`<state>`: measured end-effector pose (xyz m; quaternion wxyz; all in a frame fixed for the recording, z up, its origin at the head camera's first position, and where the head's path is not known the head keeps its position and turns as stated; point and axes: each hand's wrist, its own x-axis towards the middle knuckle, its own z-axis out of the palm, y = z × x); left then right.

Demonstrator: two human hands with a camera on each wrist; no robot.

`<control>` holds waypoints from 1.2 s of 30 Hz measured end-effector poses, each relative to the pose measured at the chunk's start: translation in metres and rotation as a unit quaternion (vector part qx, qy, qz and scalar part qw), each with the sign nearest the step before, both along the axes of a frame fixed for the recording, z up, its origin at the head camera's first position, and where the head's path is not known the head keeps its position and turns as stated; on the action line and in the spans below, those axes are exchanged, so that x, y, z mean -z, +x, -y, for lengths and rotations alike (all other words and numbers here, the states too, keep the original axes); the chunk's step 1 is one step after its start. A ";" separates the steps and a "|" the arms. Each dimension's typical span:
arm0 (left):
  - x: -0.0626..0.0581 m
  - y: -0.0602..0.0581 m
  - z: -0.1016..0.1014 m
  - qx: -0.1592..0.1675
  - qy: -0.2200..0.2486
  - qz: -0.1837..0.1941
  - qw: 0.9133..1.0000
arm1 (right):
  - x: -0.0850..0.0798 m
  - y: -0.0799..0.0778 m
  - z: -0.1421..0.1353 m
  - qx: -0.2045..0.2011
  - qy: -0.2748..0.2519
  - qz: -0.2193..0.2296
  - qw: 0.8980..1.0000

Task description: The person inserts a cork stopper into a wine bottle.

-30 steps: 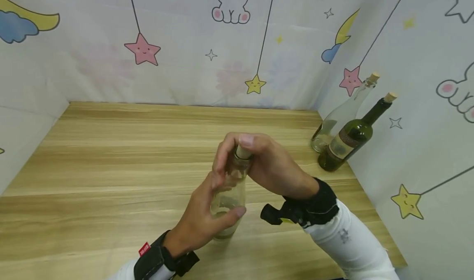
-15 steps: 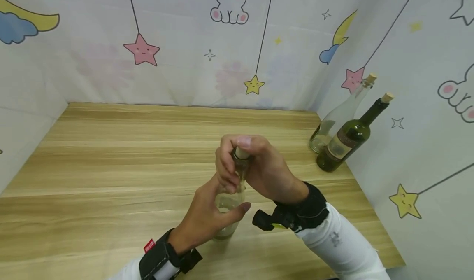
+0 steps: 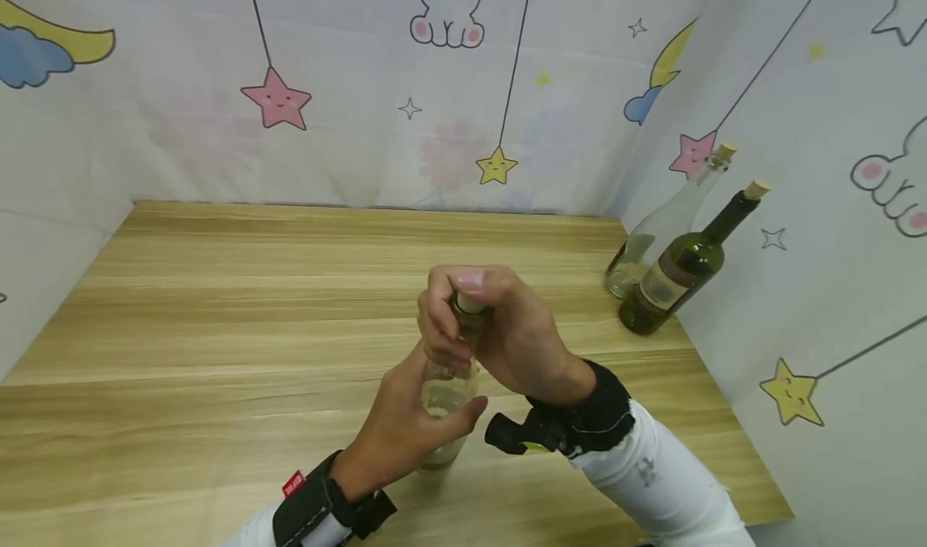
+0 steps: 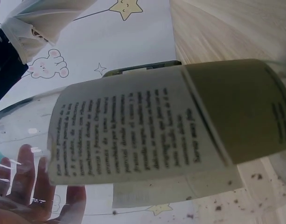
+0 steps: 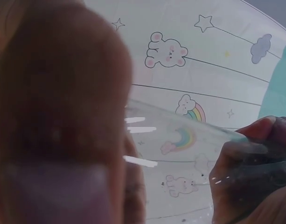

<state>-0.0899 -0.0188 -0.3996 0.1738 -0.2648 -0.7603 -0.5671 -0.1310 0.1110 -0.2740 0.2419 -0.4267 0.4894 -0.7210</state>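
A clear glass bottle (image 3: 445, 398) leans a little to the right over the wooden table, its pale cork (image 3: 469, 304) in the mouth. Low on the bottle's body, my left hand (image 3: 401, 422) grips it, thumb across the near side. My right hand (image 3: 517, 330) curls its fingers round the neck, and its thumb lies on top of the cork. Close up in the left wrist view is the bottle's printed label (image 4: 115, 135), with fingers (image 4: 42, 186) showing through the glass. A blurred thumb (image 5: 63, 112) fills the left side of the right wrist view.
Two more corked bottles, a green one (image 3: 681, 273) with a label and a clear one (image 3: 666, 221) behind it, stand at the table's right edge by the wall. Patterned white sheets (image 3: 348, 145) enclose the wooden table (image 3: 217, 330) at the back and sides.
My right hand has closed further round the neck and shifted slightly left and down. The left hand keeps its grip on the bottle.
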 end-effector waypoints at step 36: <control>0.004 -0.001 -0.003 -0.019 -0.012 -0.029 0.999 | 0.032 0.003 0.003 0.117 -0.027 -0.124 0.985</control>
